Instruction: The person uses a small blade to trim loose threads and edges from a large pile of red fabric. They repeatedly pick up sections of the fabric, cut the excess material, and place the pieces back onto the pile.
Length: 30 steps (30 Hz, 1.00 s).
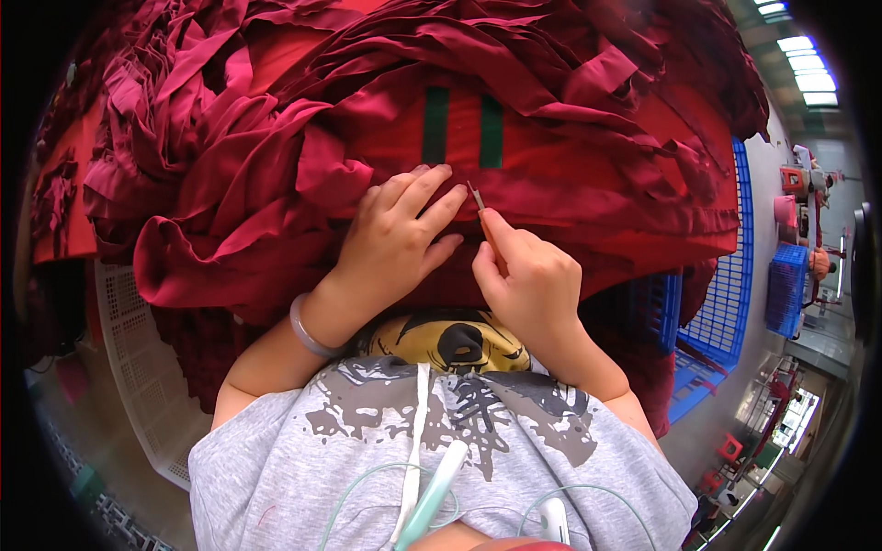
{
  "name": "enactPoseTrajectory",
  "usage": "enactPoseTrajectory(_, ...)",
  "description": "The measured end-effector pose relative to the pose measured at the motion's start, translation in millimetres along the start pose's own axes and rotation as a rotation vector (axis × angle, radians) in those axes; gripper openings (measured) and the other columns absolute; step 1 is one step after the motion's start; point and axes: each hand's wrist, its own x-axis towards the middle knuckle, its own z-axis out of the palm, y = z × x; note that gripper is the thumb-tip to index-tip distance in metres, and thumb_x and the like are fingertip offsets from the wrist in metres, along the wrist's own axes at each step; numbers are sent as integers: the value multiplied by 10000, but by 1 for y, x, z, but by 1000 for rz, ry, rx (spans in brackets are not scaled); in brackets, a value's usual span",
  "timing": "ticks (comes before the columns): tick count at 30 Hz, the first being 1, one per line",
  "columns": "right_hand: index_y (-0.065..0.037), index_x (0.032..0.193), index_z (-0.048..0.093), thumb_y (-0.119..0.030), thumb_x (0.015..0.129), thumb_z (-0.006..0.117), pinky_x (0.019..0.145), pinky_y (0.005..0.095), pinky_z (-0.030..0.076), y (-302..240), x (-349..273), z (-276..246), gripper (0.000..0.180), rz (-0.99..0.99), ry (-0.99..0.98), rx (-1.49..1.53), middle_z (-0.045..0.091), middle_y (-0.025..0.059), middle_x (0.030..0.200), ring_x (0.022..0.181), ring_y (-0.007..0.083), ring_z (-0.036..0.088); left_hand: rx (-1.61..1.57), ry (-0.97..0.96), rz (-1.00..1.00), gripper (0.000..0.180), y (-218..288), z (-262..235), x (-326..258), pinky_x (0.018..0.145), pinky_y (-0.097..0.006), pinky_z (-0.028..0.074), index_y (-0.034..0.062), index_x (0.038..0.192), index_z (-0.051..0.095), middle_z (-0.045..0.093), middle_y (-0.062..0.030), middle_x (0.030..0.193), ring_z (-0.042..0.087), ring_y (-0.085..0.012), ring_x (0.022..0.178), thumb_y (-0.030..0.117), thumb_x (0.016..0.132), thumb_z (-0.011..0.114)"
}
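Your left hand (pixel 400 234) presses the red garment (pixel 570 156) flat, your right hand (pixel 528 275) pinches a small snipper (pixel 478 197) at its seam — a big heap left.

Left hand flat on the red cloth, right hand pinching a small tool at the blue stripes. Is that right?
Not quite: the head view shows green stripes, not blue. The left hand lies flat on the red cloth, and the right hand pinches the small tool just below them.

Under our fingers (pixel 432 207) lay a heap of dark red cloth (pixel 276 147), and just beyond them a brighter red panel carried two green stripes (pixel 463 129). Our shirt (pixel 367 459) was grey with a dark splatter print; blue crates (pixel 726 275) and a white crate (pixel 138 367) flanked us.
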Motion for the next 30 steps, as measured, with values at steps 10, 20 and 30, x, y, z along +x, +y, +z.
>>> enactPoseTrajectory(10, 2, 1078, 598, -30, 772, 613, 587, 361, 498, 10, 31, 6, 308, -27, 298, 136, 607, 95, 756, 669, 263, 612, -10, 9, 4, 480, -1, -1, -1, 955, -400, 408, 98, 1207, 598, 532, -88, 1298, 507, -274, 1175, 211, 756, 721)
enactPoseTrajectory(20, -36, 843, 576, -64, 800, 587, 604, 417, 468, 23, 67, 14, 52, 17, 96, 322, 613, 149, 767, 722, 350, 598, -35, 48, 16, 469, -6, 3, -4, 967, -394, 401, 104, 1225, 601, 556, -72, 1287, 514, -258, 1195, 131, 765, 689)
enactPoseTrajectory(30, -38, 931, 660, -79, 800, 675, 551, 309, 450, 27, 49, 10, 138, 65, 99, 400, 638, 82, 726, 607, 179, 605, 7, 163, 50, 376, -9, 11, -7, 931, -375, 423, 103, 1141, 659, 609, -57, 1212, 560, -242, 1133, 81, 767, 685)
